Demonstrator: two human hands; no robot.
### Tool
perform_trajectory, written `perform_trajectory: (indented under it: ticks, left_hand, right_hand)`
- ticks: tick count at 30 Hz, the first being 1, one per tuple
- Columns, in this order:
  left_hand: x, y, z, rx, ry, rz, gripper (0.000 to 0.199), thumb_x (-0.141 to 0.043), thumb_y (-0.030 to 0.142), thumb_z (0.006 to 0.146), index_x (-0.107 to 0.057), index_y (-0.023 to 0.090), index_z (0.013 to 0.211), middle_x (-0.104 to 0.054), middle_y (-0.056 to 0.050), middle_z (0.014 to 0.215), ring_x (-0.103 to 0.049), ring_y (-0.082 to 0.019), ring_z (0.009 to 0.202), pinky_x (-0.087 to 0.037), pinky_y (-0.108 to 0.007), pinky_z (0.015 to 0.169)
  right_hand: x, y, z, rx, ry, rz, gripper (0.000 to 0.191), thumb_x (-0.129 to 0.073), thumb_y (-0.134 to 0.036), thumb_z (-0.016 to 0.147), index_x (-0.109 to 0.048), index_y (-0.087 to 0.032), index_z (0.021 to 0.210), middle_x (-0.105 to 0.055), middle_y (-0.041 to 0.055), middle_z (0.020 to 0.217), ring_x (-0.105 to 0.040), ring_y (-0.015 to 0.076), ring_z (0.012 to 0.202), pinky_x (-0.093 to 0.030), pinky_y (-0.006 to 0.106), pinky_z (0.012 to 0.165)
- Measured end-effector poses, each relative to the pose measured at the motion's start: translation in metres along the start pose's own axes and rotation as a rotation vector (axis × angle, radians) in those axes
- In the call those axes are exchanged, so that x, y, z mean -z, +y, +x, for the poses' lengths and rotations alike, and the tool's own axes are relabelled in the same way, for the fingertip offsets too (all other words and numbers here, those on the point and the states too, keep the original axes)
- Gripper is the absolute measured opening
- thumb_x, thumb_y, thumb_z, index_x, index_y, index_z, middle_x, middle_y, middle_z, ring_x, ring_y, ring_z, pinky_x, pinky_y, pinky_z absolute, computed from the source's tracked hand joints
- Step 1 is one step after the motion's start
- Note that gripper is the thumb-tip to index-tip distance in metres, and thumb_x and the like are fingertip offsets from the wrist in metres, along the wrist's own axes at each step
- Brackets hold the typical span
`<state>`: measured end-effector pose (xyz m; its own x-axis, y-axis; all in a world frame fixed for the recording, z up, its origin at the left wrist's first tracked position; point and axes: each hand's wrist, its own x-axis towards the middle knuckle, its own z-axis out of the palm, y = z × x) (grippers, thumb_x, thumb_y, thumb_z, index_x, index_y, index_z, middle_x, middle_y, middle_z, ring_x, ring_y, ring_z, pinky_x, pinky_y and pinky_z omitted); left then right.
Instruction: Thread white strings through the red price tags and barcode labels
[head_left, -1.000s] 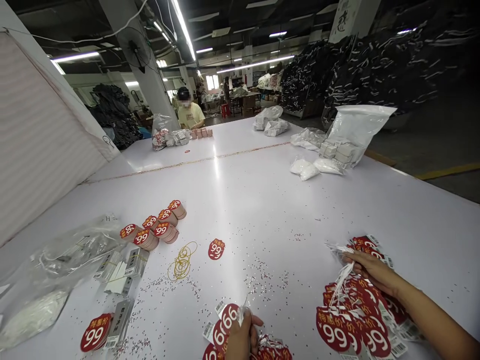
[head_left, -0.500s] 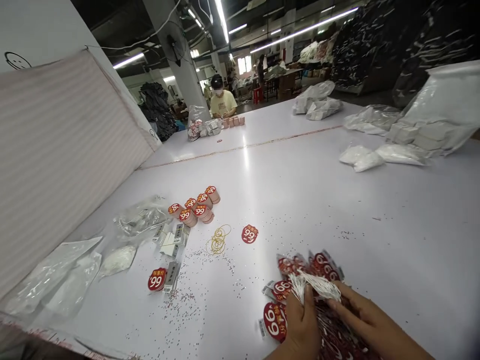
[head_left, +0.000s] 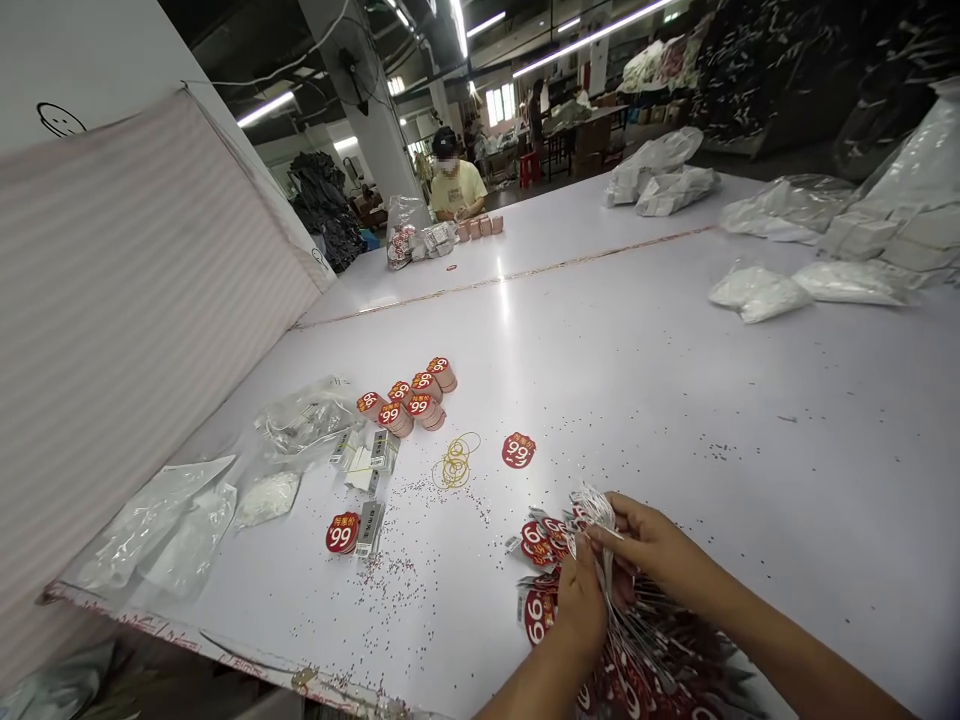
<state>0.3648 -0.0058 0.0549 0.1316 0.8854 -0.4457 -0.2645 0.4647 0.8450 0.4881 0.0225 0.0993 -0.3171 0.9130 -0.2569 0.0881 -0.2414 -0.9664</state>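
A heap of red price tags (head_left: 537,612) marked 99, with grey labels and white strings, lies at the lower right. My left hand (head_left: 579,606) pinches white tag strings (head_left: 611,610) at the left side of the heap. Across from it, my right hand (head_left: 637,540) has its thumb and fingers closed on the strings, close to the left fingertips. The looped string ends stick up above both hands. Part of the heap is hidden beneath my hands and forearms.
Stacks of round red tags (head_left: 424,405), bundled grey labels (head_left: 369,528), yellow rubber bands (head_left: 456,462) and a single red tag (head_left: 518,450) lie left of the heap. Plastic bags (head_left: 304,420) sit farther left. Across the table is a person (head_left: 457,185). Tiny specks dot the tabletop.
The view has shifted a little. My right hand has moved up and left, nearer the left fingertips, and the bunch of strings now stands more upright between the hands.
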Motion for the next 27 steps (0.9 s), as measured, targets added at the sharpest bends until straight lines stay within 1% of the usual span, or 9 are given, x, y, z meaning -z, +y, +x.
perform_trajectory:
  ticks: [3,6,8,11,14,18,22,24,27]
  left_hand:
    - [-0.002,0.006,0.000,-0.070,-0.084,0.001,0.069,-0.067,0.088,0.059,-0.065,0.019,0.065,-0.047,0.002,0.049,-0.041,-0.016,0.053,-0.040,-0.034,0.066]
    - [-0.007,0.008,0.004,-0.109,-0.110,-0.034,0.063,-0.084,0.075,0.052,-0.065,0.019,0.075,-0.048,0.004,0.055,-0.045,-0.016,0.059,-0.040,-0.031,0.067]
    - [-0.008,0.007,0.008,-0.100,-0.089,-0.055,0.062,-0.084,0.074,0.051,-0.062,0.020,0.074,-0.044,0.006,0.053,-0.039,-0.013,0.055,-0.035,-0.029,0.060]
    - [-0.006,0.002,0.013,-0.036,-0.036,-0.064,0.063,-0.074,0.082,0.058,-0.052,0.022,0.059,-0.030,0.010,0.042,-0.021,-0.008,0.044,-0.021,-0.028,0.050]
    - [-0.001,0.002,0.016,0.011,-0.007,-0.081,0.067,-0.067,0.086,0.061,-0.054,0.021,0.057,-0.028,0.010,0.037,-0.020,-0.007,0.040,-0.017,-0.028,0.048]
    - [0.004,0.012,0.015,0.009,0.029,-0.133,0.069,-0.066,0.088,0.060,-0.056,0.020,0.063,-0.035,0.009,0.039,-0.026,-0.008,0.040,-0.019,-0.025,0.048]
    - [0.001,0.023,0.008,-0.014,0.042,-0.163,0.067,-0.070,0.084,0.062,-0.057,0.018,0.063,-0.045,0.005,0.043,-0.036,-0.010,0.044,-0.027,-0.026,0.051]
    - [-0.003,0.027,0.006,-0.030,0.052,-0.183,0.067,-0.070,0.085,0.061,-0.056,0.019,0.063,-0.047,0.004,0.045,-0.039,-0.011,0.046,-0.030,-0.027,0.054]
    - [-0.008,0.033,0.006,-0.052,0.077,-0.223,0.068,-0.069,0.086,0.059,-0.053,0.020,0.065,-0.042,0.006,0.046,-0.035,-0.010,0.048,-0.028,-0.025,0.054]
  right_hand:
    - [-0.005,0.000,0.015,0.010,0.007,-0.043,0.032,-0.059,-0.048,0.101,-0.060,-0.016,0.096,-0.059,-0.0056,0.070,-0.053,0.0079,0.047,-0.047,0.022,0.046]
    - [-0.015,0.000,0.025,0.049,0.044,-0.133,0.023,-0.062,-0.038,0.101,-0.064,-0.015,0.100,-0.063,-0.0026,0.081,-0.059,0.0102,0.060,-0.052,0.024,0.055]
    - [-0.018,-0.005,0.028,0.084,0.059,-0.215,0.021,-0.063,-0.037,0.100,-0.064,-0.016,0.104,-0.064,-0.0011,0.086,-0.062,0.0122,0.065,-0.054,0.027,0.060]
    - [-0.008,-0.017,0.024,0.132,0.138,-0.355,0.032,-0.062,-0.039,0.100,-0.060,-0.019,0.124,-0.067,0.0031,0.101,-0.065,0.0156,0.074,-0.056,0.034,0.070]
    - [0.012,-0.020,0.013,0.146,0.266,-0.472,0.047,-0.054,-0.049,0.099,-0.050,-0.025,0.139,-0.064,0.0103,0.125,-0.068,0.0234,0.091,-0.055,0.043,0.084]
    - [0.021,0.009,-0.010,0.140,0.160,-0.591,0.066,-0.065,-0.060,0.084,-0.055,-0.027,0.140,-0.057,0.0137,0.145,-0.055,0.0371,0.128,-0.045,0.051,0.105]
    - [0.004,0.056,-0.026,0.157,0.048,-0.683,0.092,-0.081,-0.047,0.070,-0.043,-0.030,0.152,-0.043,0.0119,0.158,-0.034,0.0381,0.146,-0.016,0.064,0.118]
    - [-0.005,0.075,-0.029,0.181,0.065,-0.714,0.082,-0.073,-0.040,0.079,-0.040,-0.032,0.153,-0.043,0.0115,0.158,-0.037,0.0355,0.145,-0.007,0.068,0.117]
    - [-0.013,0.095,-0.029,0.212,0.121,-0.739,0.064,-0.060,-0.031,0.084,-0.047,-0.025,0.147,-0.050,0.0172,0.151,-0.046,0.0358,0.139,-0.011,0.069,0.115]
